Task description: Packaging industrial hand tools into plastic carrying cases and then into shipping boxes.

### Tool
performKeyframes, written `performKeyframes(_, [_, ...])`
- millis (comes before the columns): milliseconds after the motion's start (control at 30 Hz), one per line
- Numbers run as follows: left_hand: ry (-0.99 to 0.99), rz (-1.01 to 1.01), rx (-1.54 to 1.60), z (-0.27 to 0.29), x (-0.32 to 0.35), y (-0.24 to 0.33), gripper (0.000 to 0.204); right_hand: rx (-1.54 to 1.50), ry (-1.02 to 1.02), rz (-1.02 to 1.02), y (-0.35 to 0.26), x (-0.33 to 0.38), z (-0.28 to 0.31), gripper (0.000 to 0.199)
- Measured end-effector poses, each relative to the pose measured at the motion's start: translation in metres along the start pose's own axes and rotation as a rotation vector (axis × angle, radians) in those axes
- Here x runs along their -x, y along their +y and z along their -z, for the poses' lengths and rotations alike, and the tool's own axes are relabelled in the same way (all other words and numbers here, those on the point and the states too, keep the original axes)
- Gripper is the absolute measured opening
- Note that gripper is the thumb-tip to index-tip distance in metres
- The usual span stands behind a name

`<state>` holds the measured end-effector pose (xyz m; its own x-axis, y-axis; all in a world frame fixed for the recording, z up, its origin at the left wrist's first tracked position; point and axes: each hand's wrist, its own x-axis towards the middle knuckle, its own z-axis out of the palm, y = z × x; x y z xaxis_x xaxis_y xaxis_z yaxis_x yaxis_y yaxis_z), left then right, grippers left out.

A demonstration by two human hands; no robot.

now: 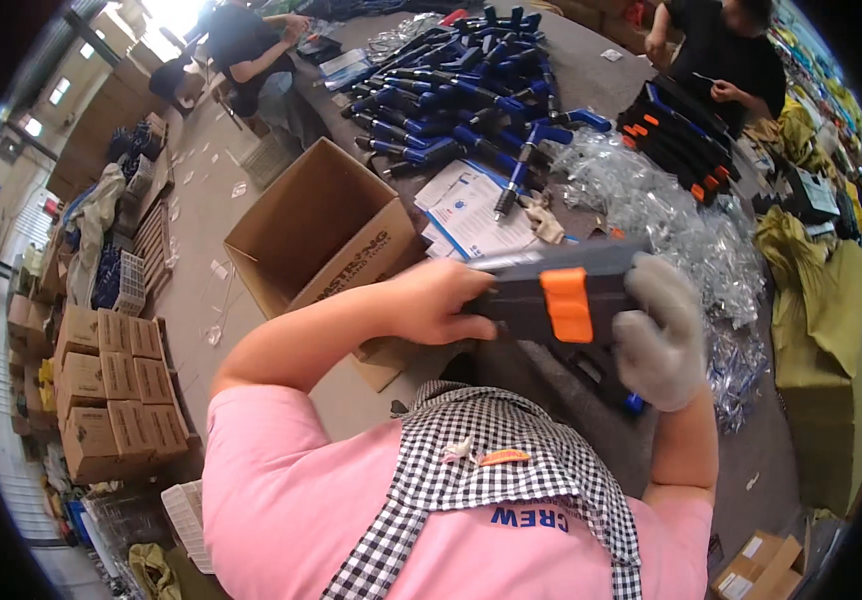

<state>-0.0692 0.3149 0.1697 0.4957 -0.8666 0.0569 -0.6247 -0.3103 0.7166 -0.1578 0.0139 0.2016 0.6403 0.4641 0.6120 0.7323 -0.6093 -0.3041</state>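
Note:
A black plastic case with an orange latch is held in front of my chest, slightly blurred. My bare left hand grips its left end, fingers above and thumb below. Around the right end closes my right hand, in a grey glove. Left of the case stands an open cardboard box; its floor is hidden. Beyond the case lie printed leaflets and a single blue pistol-grip tool. Part of another black item shows under the case.
Blue-and-black tools are heaped at the table's far side. Clear plastic bags spread to the right, near black cases with orange latches. Co-workers are at far left and far right. Stacked cartons stand at left.

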Motion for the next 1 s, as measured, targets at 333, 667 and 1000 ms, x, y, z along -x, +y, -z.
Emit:
performKeyframes(333, [0.609, 0.74, -0.067, 0.117, 0.156, -0.216, 0.017, -0.148, -0.089, 0.007, 0.085, -0.091, -0.127, 0.045])
performKeyframes(667, [0.3, 1.041, -0.192, -0.059, 0.172, -0.505, 0.024, -0.11, -0.293, -0.325, 0.158, -0.105, -0.223, 0.036])
performKeyframes(1000, [-0.571, 0.938, -0.587, -0.14, 0.19, -0.637, 0.03, 0.021, -0.676, -0.677, 0.178, -0.051, -0.26, 0.028])
